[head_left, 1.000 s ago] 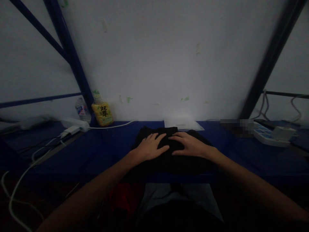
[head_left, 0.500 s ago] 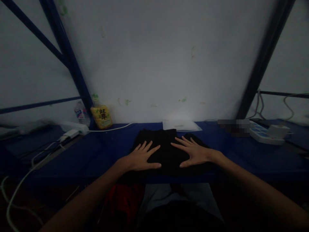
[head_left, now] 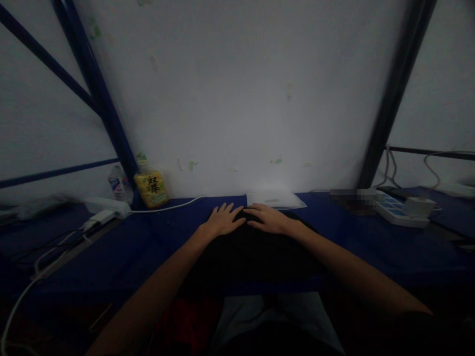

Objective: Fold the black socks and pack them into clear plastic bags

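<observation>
Along the blue counter (head_left: 111,257), a hand has room to pass left of the black cloth (head_left: 256,259), up to the white cable (head_left: 163,209) and yellow-labelled bottle (head_left: 151,189). Rightward, room runs to a power strip (head_left: 403,215). A paper sleeve (head_left: 274,199) lies just beyond the left hand (head_left: 222,221) and right hand (head_left: 269,219).

The left hand (head_left: 222,221), right hand (head_left: 267,219) and forearms (head_left: 163,262) are bare. Below them, in dim light, show grey trousers (head_left: 241,316) and a dark top (head_left: 278,341), its edges hard to make out.
</observation>
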Demonstrator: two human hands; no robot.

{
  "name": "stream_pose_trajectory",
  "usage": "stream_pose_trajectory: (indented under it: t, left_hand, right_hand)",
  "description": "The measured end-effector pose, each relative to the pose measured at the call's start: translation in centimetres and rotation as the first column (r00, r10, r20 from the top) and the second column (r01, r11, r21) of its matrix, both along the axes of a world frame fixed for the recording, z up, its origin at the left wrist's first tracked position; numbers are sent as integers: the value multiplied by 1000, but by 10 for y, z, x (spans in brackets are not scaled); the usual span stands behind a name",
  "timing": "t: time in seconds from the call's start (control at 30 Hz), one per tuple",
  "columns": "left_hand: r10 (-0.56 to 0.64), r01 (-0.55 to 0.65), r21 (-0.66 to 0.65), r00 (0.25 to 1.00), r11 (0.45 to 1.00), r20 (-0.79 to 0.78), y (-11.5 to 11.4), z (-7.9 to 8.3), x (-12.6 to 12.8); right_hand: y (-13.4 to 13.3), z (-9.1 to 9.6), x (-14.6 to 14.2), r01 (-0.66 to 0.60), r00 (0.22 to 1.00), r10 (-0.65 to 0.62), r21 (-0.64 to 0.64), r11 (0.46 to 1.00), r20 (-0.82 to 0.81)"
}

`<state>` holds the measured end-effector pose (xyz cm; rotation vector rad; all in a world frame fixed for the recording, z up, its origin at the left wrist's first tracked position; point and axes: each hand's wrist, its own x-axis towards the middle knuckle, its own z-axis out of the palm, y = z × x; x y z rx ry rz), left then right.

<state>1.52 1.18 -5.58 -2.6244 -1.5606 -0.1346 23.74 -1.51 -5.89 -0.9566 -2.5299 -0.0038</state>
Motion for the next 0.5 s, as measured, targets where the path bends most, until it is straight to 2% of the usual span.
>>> stream_pose_trajectory:
  t: [0.1, 0.17, 0.5]
  left_hand:
    - [25, -33, -134, 998, 990, -59, 12, -14, -4]
    - [15, -27, -162, 997, 986, -75, 16, -18, -7]
    - [-27, 24, -53, 999, 998, -45, 16, -10, -13]
  right_hand:
    - [10, -25, 1, -6, 998, 13, -123, 992, 59]
    - [13, -33, 5, 9, 997, 4, -177, 984, 75]
    - [11, -26, 7, -21, 999, 27, -145, 989, 41]
